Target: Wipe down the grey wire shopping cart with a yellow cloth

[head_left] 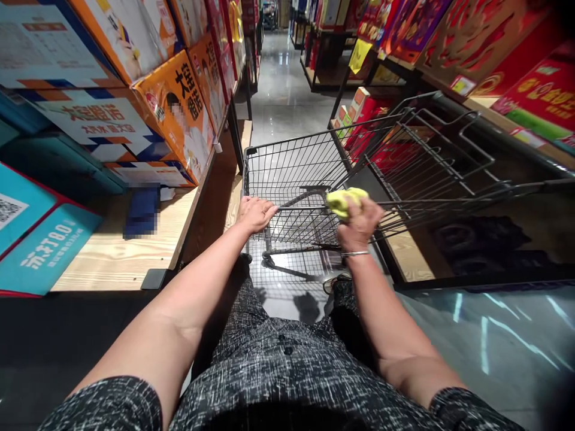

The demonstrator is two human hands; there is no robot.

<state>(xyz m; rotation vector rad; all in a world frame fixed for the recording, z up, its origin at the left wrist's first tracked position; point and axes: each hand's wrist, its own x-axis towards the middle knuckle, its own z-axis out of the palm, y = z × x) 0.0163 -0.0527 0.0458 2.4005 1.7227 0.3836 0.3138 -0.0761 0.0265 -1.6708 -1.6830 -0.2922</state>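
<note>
A dark wire shopping cart (291, 161) stands in front of me in a store aisle, its basket holding nothing I can see. My left hand (255, 213) grips the near rim of the cart at its left corner. My right hand (359, 224) is closed on a crumpled yellow cloth (344, 200) and presses it against the cart's near rim on the right. A thin bracelet sits on my right wrist.
A wooden shelf (117, 257) with orange and white boxes (179, 114) and teal boxes (40, 245) lines the left. A second wire frame or cart (444, 155) leans by the right shelf with red gift boxes (534, 90). The glossy grey aisle floor (283, 78) runs ahead.
</note>
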